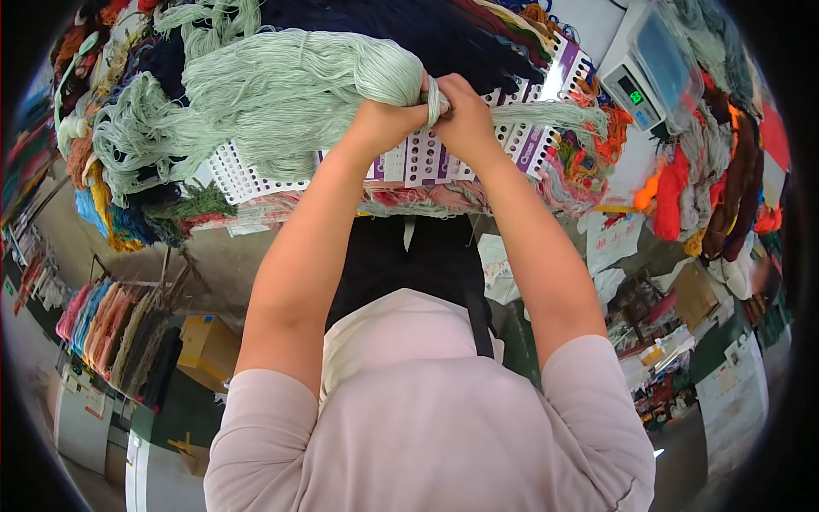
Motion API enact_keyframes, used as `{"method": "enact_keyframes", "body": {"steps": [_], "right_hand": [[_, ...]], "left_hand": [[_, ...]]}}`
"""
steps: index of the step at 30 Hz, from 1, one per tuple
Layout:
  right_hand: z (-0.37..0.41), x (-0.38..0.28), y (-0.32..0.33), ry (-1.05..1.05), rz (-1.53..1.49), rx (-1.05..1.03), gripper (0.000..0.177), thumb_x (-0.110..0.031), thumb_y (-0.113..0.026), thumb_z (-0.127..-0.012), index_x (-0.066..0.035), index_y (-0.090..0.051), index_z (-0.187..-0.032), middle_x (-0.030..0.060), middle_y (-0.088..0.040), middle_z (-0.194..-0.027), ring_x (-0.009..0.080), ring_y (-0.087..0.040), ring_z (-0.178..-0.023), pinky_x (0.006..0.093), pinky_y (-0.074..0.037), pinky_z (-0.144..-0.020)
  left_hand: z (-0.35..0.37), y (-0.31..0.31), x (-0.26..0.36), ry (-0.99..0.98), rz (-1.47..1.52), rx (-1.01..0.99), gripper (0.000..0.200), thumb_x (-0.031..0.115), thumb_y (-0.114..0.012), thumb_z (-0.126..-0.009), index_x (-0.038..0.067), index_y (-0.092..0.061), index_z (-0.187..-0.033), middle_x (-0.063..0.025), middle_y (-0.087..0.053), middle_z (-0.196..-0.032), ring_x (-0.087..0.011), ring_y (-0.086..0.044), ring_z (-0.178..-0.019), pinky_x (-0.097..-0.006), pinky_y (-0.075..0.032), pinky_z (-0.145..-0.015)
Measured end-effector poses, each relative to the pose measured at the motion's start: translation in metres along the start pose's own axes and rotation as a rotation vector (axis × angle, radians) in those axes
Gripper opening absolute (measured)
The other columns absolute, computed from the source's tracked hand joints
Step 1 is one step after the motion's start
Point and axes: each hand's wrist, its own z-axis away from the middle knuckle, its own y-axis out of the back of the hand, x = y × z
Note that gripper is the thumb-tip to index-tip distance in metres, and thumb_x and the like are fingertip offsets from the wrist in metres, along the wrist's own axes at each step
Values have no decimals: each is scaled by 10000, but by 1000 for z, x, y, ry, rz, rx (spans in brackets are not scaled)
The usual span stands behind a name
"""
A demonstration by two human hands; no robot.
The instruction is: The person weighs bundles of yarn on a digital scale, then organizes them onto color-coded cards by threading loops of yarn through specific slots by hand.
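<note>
A large bundle of pale green yarn (273,85) lies across the table, over white and purple punched cards (426,158). At its right end the bundle narrows, and a loop of the same yarn goes round it. My left hand (388,124) is closed on the bundle just left of this loop. Against it, on the right, my right hand (463,118) is closed on the yarn at the loop. A loose tail of pale green strands (554,115) runs out to the right from behind my right hand. The fingertips of both hands are partly hidden.
Dark navy yarn (384,21) lies behind the bundle. A digital scale (633,90) stands at the back right. Red, orange and brown skeins (670,200) hang at the right edge. Below left are a rack of coloured skeins (111,324) and a yellow box (207,350).
</note>
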Motion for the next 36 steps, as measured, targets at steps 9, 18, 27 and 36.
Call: {"method": "enact_keyframes", "body": {"steps": [9,18,27,36], "right_hand": [[-9,9,8,-279,-11,150,140,-42,-663,-704,-37,-556,-793,84,-591,-696,207,-580,-612,311,-457,-597],[-15,34,5,-558,-1064,164,105,-60,-587,-837,-69,-498,-893,-13,-547,-720,68,-493,-590,220,-377,-526],[-18,31,13,-624,-1120,72,122,-47,-572,-851,-65,-551,-969,-2,-563,-742,84,-473,-569,215,-373,-550],[-12,25,-17,-388,-332,-103,295,-61,-639,-759,-23,-502,-1018,75,-623,-813,182,-591,-742,313,-466,-703]], "left_hand": [[69,109,16,55,348,386,198,130,-692,-792,105,-565,-942,26,-519,-741,-66,-456,-596,-250,-381,-558],[87,117,-39,247,589,507,88,91,-589,-896,110,-514,-938,7,-476,-694,-73,-351,-491,-237,-323,-518],[83,124,-43,259,608,516,125,71,-618,-875,110,-500,-880,-14,-491,-682,-103,-378,-497,-266,-357,-517],[83,213,5,-11,868,624,169,136,-505,-944,69,-495,-789,9,-491,-664,-80,-400,-510,-255,-400,-565]]}}
